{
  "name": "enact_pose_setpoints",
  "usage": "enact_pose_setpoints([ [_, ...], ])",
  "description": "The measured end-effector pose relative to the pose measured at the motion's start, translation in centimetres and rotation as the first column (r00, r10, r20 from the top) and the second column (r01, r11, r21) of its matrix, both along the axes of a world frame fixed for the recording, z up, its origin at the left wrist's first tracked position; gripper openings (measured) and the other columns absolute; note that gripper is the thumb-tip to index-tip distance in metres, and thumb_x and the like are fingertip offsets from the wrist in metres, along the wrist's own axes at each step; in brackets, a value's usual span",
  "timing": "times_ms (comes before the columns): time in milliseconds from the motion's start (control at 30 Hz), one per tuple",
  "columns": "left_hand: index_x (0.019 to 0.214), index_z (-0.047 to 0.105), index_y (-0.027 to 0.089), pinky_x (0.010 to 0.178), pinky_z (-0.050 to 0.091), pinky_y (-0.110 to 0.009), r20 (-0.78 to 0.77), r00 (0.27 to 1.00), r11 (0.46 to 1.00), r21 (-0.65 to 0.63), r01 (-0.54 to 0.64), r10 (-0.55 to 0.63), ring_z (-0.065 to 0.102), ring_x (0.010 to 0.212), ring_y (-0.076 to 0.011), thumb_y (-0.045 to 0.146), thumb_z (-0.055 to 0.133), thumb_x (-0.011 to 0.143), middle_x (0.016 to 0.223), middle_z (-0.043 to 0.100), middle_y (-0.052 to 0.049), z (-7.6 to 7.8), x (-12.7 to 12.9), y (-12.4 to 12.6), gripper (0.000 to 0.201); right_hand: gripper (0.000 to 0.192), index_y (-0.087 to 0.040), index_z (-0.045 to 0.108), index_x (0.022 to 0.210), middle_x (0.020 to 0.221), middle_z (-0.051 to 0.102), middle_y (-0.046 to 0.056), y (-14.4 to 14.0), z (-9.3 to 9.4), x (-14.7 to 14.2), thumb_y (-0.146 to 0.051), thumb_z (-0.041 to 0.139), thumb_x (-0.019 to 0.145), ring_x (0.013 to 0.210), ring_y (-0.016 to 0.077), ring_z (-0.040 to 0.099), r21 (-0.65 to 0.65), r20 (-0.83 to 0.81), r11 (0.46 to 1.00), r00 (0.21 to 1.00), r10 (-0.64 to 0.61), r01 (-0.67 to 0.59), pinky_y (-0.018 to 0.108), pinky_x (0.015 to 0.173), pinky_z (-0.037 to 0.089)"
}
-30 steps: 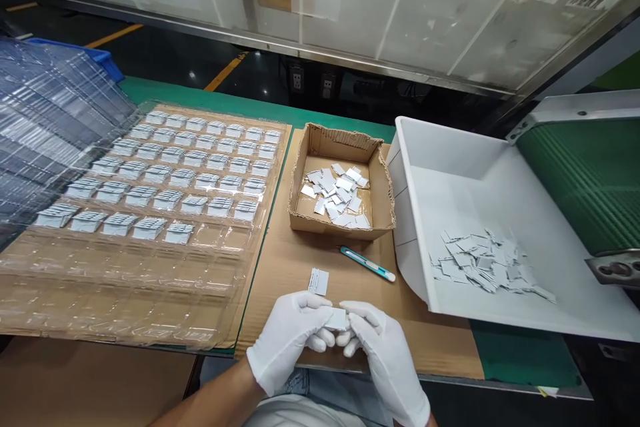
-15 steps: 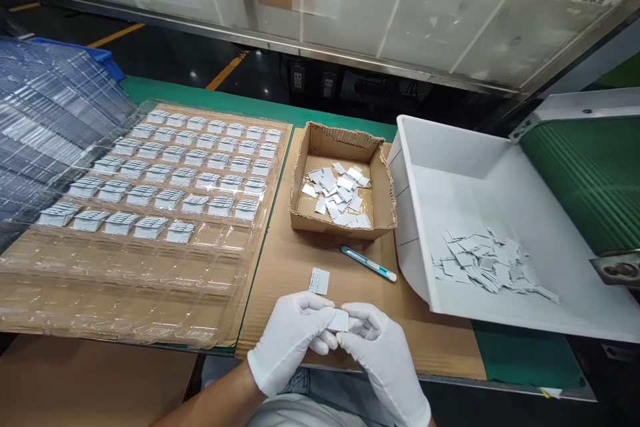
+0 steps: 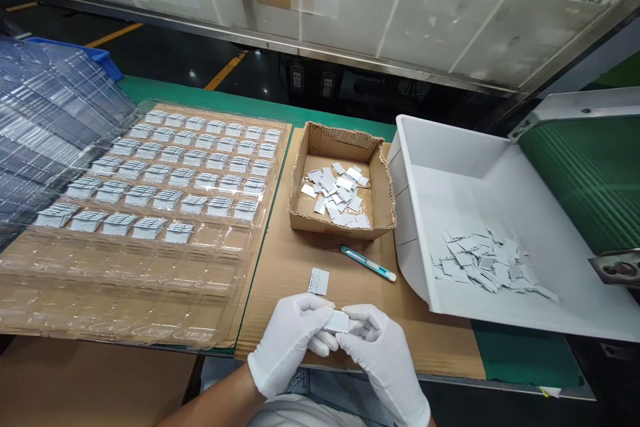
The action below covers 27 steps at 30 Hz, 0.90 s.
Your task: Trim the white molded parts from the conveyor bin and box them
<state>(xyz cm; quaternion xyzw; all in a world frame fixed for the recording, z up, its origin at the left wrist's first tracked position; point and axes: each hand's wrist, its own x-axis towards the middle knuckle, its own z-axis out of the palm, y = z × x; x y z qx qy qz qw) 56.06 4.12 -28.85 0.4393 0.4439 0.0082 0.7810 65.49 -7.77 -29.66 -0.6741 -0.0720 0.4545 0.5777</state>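
Between my gloved hands, above the cardboard's near edge, is a small flat white piece. My left hand pinches its left side with thumb and fingers. On the opposite side, my right hand grips the same piece, its fingers curled. Just beyond the hands, a small overlapping stack of white pieces lies on the cardboard sheet. Farther off is an open cardboard box with loose white pieces inside. A light-blue utility knife lies in front of that box.
At left, a clear compartment tray holds rows of stacked white pieces. Stacked clear trays rise beyond it, by a blue bin. To the right, a large white tub containing loose pieces stands beside a green conveyor belt.
The white piece has tilted slightly, showing a little more of its face between my fingers. Both hands stay almost in place.
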Motion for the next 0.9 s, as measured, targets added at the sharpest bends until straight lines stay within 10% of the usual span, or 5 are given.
enact_pose_setpoints([
  [900, 0.088, 0.067, 0.007, 0.041, 0.050, -0.018, 0.116, 0.993, 0.998, -0.068, -0.018, 0.025, 0.064, 0.045, -0.0134, 0.064, 0.079, 0.055, 0.057, 0.071, -0.008, -1.5, -0.3, 0.0, 0.067, 0.026, -0.016, 0.069, 0.076, 0.064, 0.071, 0.002, 0.2, 0.6, 0.4, -0.018, 0.073, 0.050, 0.059, 0.0160, 0.060, -0.018, 0.004, 0.999, 1.000, -0.027, 0.027, 0.025, 0.054, 0.047],
])
